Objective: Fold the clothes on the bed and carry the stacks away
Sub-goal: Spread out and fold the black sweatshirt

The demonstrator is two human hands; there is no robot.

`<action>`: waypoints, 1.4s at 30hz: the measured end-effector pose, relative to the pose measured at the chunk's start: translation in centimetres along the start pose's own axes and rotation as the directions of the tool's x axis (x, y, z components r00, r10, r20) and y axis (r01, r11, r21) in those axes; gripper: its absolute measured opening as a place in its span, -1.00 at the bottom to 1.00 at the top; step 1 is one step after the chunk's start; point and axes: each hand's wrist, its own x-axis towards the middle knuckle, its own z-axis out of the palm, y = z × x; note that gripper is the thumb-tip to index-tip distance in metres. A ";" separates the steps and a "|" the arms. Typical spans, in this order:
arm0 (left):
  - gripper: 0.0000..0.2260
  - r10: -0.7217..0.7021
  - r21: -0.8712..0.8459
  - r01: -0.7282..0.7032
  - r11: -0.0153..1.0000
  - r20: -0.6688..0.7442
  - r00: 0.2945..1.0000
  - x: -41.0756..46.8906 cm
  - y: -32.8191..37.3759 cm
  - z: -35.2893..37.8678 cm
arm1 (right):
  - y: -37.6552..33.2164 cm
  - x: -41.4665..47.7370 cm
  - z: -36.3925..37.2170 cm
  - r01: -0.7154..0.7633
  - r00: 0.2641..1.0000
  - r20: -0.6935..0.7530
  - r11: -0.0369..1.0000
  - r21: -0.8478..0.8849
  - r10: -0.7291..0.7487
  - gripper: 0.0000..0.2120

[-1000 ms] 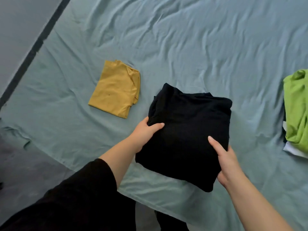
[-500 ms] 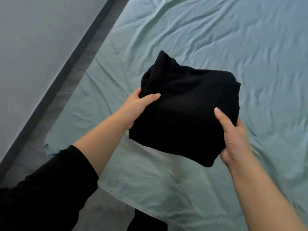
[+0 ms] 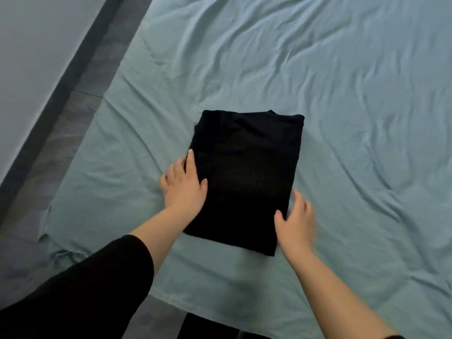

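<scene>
A black folded garment [image 3: 247, 177] lies flat as a neat rectangle on the teal bed sheet [image 3: 330, 69], near the bed's left front corner. My left hand [image 3: 183, 184] rests on its left edge with the fingers straight, partly on the sheet. At the garment's lower right edge is my right hand [image 3: 296, 223], motion-blurred, fingers relaxed and spread, holding nothing. The yellow and green clothes seen earlier are outside this view.
The wrinkled sheet stretches far back and to the right. Along the bed's left side runs a dark floor strip [image 3: 80, 77], with a pale wall [image 3: 29, 45] beyond it. The sheet's front edge hangs just below my arms.
Both hands carried the black garment up and to the left, then set it down flat on the sheet and released their grip. The view swung left, so the yellow and green clothes left the frame.
</scene>
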 end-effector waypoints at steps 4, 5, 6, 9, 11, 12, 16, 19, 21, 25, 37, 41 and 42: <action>-0.44 0.512 0.052 -0.509 0.859 -0.096 0.854 -0.3 3.9 1.9 | -4.0 0.8 1.5 0.517 0.851 -0.003 0.838 -0.171 -0.526 -0.45; -0.45 0.568 0.091 -0.564 0.820 -0.013 0.823 0.3 3.7 2.6 | -4.0 1.8 1.9 0.591 0.805 0.134 0.762 -0.265 -0.578 -0.44; -0.45 0.584 0.117 -0.593 0.797 0.104 0.805 1.0 3.1 3.1 | -3.5 3.1 2.1 0.630 0.777 0.290 0.684 -0.368 -0.559 -0.41; -0.32 0.556 0.163 -0.604 0.780 0.261 0.789 2.1 0.4 4.5 | -1.2 5.2 2.4 0.586 0.809 0.426 0.601 -0.543 -0.404 -0.30; -0.15 0.512 0.149 -0.568 0.810 0.294 0.807 1.4 0.0 4.6 | -0.7 4.0 2.6 0.548 0.836 0.394 0.632 -0.549 -0.382 -0.18; -0.03 0.473 0.160 -0.541 0.826 0.326 0.819 0.7 -0.1 4.6 | -0.2 2.9 2.7 0.539 0.841 0.393 0.629 -0.560 -0.371 -0.09; 0.16 0.319 0.261 -0.452 0.853 0.426 0.847 -2.4 -0.9 4.5 | 3.0 -0.3 1.6 0.561 0.824 0.465 0.575 -0.595 -0.323 0.08; 0.08 0.242 0.268 -0.386 0.883 0.445 0.862 -4.5 -0.1 3.6 | 4.5 -1.0 0.2 0.574 0.804 0.528 0.592 -0.566 -0.274 0.01; -0.03 0.195 0.249 -0.349 0.904 0.486 0.852 -6.7 0.8 3.3 | 5.8 -2.0 -0.9 0.537 0.786 0.581 0.700 -0.472 -0.211 -0.10; -0.31 0.204 0.096 -0.301 0.949 0.540 0.816 -12.6 4.3 2.0 | 10.5 -5.6 -4.2 0.361 0.818 0.545 0.901 -0.242 -0.181 -0.58; -0.82 0.504 -0.407 -0.339 0.849 0.426 0.751 -37.5 23.3 6.2 | 37.6 -23.9 -19.6 -0.423 0.906 0.212 0.771 0.477 0.366 -0.90; -0.85 0.571 -0.423 -0.394 0.816 0.481 0.665 -44.9 28.0 8.3 | 44.8 -29.9 -23.7 -0.505 0.836 0.156 0.628 0.593 0.525 -0.87; -0.84 0.582 -0.429 -0.401 0.809 0.499 0.642 -46.3 29.0 8.7 | 46.1 -30.9 -24.5 -0.509 0.825 0.147 0.604 0.614 0.545 -0.87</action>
